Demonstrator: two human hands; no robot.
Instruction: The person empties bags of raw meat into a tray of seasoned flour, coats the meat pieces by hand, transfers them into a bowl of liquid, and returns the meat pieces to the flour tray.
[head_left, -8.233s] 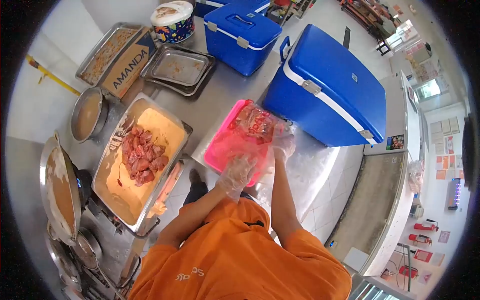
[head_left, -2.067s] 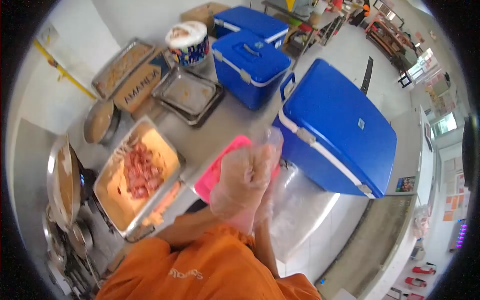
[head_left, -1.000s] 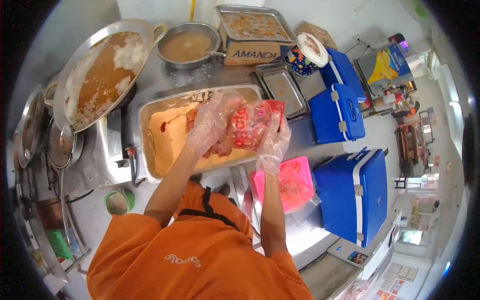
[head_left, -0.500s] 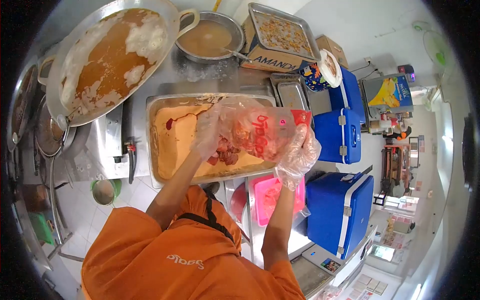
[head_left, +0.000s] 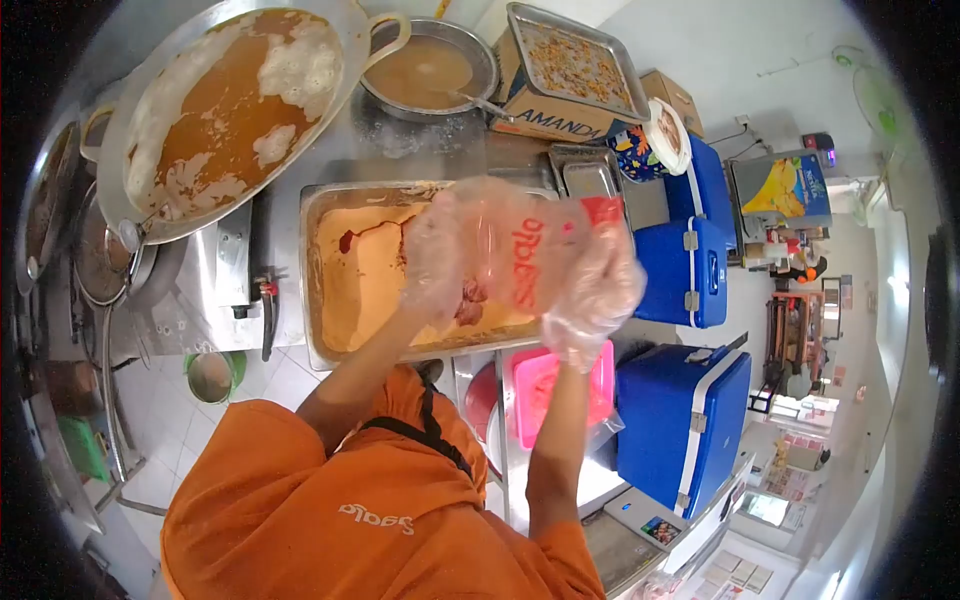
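- red lettering (head_left: 527, 265) runs across a clear plastic bag (head_left: 487, 240), held between a person's two gloved hands above a metal tray (head_left: 308, 270). whether anything is inside is lost in blur.
- the right hand (head_left: 598, 290) has its fingers bent and clamped on the bag's red-edged end. thin glove film against slick plastic could let that end slip free.
- the left hand (head_left: 435, 262) is at the other end. blur and glare cover its fingers, so one cannot tell whether they grip the plastic or stand apart. a weak hold there could let the bag sag and spill.
- below, dark pink meat (head_left: 470, 308) lies on pale orange powder (head_left: 360, 285). a heavy drop could puff powder over the rim; liquid, like the dark red streak (head_left: 347, 241) there, could make it clump.
- the tray's near rim appears to reach the edge of the steel desk (head_left: 290, 200), so anything falling short could land on the tiled floor (head_left: 275, 378).
- a pink tub (head_left: 517, 405) sits near the right forearm (head_left: 565, 430); a careless elbow could knock it.
- near the tray's left end, a wide pan (head_left: 352, 50) holds foamy brown liquid. its heat cannot be told; an arm swinging that way could catch it.
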